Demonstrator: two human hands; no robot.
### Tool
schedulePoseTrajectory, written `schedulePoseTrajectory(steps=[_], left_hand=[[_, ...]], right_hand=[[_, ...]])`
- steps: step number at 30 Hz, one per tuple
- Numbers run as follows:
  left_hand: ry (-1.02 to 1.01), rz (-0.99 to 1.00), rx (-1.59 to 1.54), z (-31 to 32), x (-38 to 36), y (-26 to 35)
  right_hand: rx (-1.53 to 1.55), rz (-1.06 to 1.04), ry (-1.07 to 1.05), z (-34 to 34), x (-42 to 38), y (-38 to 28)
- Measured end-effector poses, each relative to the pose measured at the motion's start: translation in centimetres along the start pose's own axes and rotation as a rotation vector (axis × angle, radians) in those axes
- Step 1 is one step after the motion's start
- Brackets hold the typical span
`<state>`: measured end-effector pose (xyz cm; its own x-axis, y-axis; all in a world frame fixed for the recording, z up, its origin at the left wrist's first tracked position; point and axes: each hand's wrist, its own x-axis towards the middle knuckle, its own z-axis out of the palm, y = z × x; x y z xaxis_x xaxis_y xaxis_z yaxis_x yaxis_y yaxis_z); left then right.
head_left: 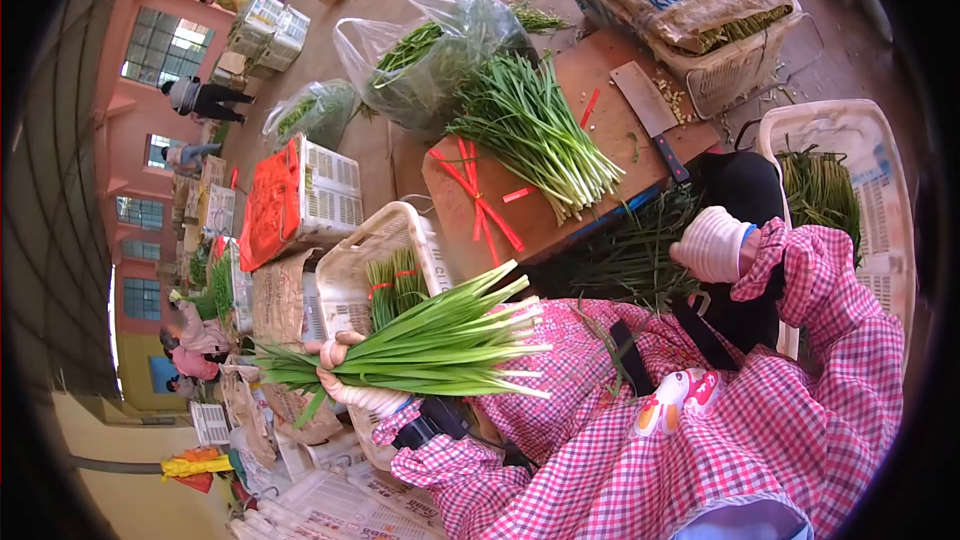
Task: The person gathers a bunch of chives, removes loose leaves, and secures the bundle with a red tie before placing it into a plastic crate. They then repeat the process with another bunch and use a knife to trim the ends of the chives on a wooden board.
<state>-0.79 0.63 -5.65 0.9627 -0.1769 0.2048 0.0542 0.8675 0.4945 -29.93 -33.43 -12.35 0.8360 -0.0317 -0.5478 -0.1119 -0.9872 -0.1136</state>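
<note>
My left hand (350,380) is closed around the leafy end of a bunch of garlic chives (440,335), its pale stem ends fanned out to the right. My right hand (712,245), in a white wrap, looks curled near my knee, above loose green leaves (640,260); whether it grips anything is hidden. A larger pile of chives (540,130) lies on a brown board (450,190). Red ties (475,202) are on the board's near left part. A cleaver (650,110) lies flat at the board's right, its dark handle toward me.
A white basket (420,230) with tied bunches stands left; another basket (885,130) with greens is at right. Behind the board are clear plastic bags (370,70) of greens and a sack-covered crate (715,70). A red-covered crate (335,180) and several people (205,95) are farther left.
</note>
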Motion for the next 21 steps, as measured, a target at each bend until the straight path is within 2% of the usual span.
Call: schedulePoseTrajectory(steps=[2, 3, 5, 8, 11, 13, 14, 16, 18, 19, 20, 21], left_hand=[[-0.060, -0.094, -0.191, 1.1, -0.4, -0.1], [-0.041, -0.085, -0.194, 1.9, -0.8, -0.4], [-0.033, -0.066, -0.164, 2.5, -1.4, -1.0], [-0.033, -0.001, 0.025, 1.4, -1.4, -1.2], [-0.070, -0.048, 0.092, 0.3, -1.1, -0.7], [-0.180, -0.121, 0.048, -0.1, -0.9, -0.3], [-0.173, -0.118, 0.054, -0.3, -1.0, 0.0], [-0.084, -0.147, 0.138, -0.6, -0.8, 0.2], [-0.024, -0.142, 0.179, 0.0, -1.1, -0.2], [-0.063, -0.170, 0.118, -0.1, -1.0, -0.3], [-0.103, -0.197, 0.054, 0.0, -0.9, -0.5], [0.043, -0.131, 0.048, 1.7, -1.7, -1.3]], right_hand=[[0.325, -0.075, 0.335, -0.7, 0.0, -1.0], [0.487, -0.188, 0.593, -0.8, 0.6, -1.9], [0.727, -0.297, 0.777, -2.4, 2.1, -4.1], [0.900, -0.322, 0.807, -3.8, 4.6, -7.2], [0.985, -0.339, 0.699, -3.5, 7.0, -8.9], [1.240, -0.309, 0.594, -3.0, 8.1, -9.6], [1.245, -0.323, 0.668, -3.0, 8.1, -9.9], [1.267, -0.307, 0.673, -3.0, 8.0, -10.4], [1.434, -0.272, 0.615, -3.5, 7.6, -10.8], [1.801, -0.304, 0.524, -2.6, 9.0, -11.3], [2.021, -0.296, 0.485, -3.0, 8.9, -11.5], [2.145, -0.267, 0.501, -3.0, 9.1, -11.6]])
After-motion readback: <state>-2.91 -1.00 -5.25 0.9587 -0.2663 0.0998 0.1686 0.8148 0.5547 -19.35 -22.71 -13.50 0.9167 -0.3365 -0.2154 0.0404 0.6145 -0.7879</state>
